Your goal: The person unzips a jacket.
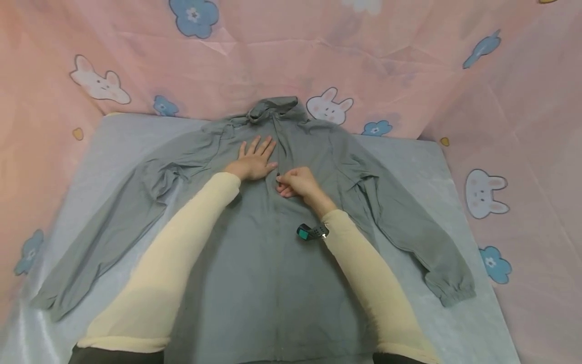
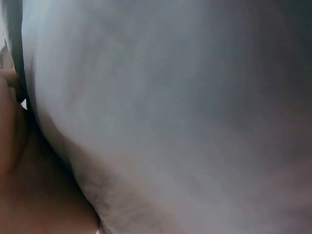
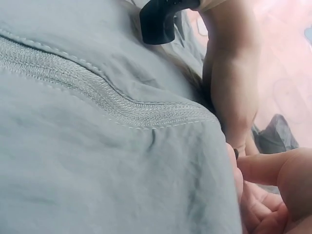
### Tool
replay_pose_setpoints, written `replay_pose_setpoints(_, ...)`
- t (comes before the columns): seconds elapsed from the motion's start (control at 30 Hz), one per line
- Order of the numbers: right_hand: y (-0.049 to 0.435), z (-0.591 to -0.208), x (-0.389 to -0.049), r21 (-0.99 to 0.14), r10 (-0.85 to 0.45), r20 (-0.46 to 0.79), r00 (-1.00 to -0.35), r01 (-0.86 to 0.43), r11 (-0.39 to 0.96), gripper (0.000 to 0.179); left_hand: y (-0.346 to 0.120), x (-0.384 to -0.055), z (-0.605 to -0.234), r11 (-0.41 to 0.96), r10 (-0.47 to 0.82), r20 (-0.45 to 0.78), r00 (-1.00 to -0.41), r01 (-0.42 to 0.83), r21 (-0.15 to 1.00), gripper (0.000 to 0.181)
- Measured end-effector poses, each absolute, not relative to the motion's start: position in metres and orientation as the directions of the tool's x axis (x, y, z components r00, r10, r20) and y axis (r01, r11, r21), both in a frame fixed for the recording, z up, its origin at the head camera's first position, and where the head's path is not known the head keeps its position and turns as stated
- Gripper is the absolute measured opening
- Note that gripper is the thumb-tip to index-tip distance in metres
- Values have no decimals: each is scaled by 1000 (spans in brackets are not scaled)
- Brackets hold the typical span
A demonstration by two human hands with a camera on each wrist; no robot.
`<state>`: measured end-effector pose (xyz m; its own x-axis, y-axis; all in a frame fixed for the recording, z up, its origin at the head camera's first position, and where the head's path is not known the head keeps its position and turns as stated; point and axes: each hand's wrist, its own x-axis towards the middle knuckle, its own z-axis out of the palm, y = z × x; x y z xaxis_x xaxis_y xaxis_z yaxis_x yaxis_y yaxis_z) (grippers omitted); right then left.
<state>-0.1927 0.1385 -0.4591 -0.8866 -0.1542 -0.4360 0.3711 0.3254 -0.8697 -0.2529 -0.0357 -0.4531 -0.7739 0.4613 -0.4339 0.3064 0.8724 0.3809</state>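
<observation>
A grey jacket (image 1: 241, 283) lies spread front side up, its collar (image 1: 286, 107) at the far end and both sleeves out to the sides. Down its middle runs a zipper (image 3: 97, 87), its fabric tape standing in a wavy fold in the right wrist view. At mid-chest, my right hand (image 1: 300, 183) pinches the small dark zipper pull (image 1: 278, 175) between thumb and forefinger. Just left of the zipper line, my left hand (image 1: 254, 161) rests flat on the chest, fingers spread. Blurred grey cloth fills most of the left wrist view.
The jacket lies on a table with a pale grey cover (image 1: 404, 288). Pink cloth (image 1: 282, 60) printed with rabbits and blue flowers hangs behind and at the sides. A black wrist strap with a camera (image 1: 311, 232) sits by my right wrist.
</observation>
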Motion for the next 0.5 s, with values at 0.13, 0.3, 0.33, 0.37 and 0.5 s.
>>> replay_pose_setpoints(0.13, 142, -454, -193, -839, -169, -453, -875, 355, 412, 21, -34, -252, -450, 868, 465, -419, -780, 309, 388, 70)
replay_pose_setpoints(0.3, 143, -441, -194, -797, -171, -486, -857, 354, 490, 24, -33, -254, -449, 877, 443, -425, -789, 284, 387, 70)
replay_pose_setpoints(0.33, 143, -438, -194, -791, -165, -492, -855, 359, 495, 24, -33, -256, -450, 879, 440, -425, -791, 282, 385, 70)
replay_pose_setpoints(0.37, 143, -435, -195, -788, -159, -497, -853, 367, 494, 24, -33, -256, -449, 880, 436, -426, -793, 277, 385, 70)
replay_pose_setpoints(0.5, 138, -431, -193, -802, -152, -529, -835, 434, 411, 23, -31, -264, -456, 898, 406, -453, -794, 254, 360, 70)
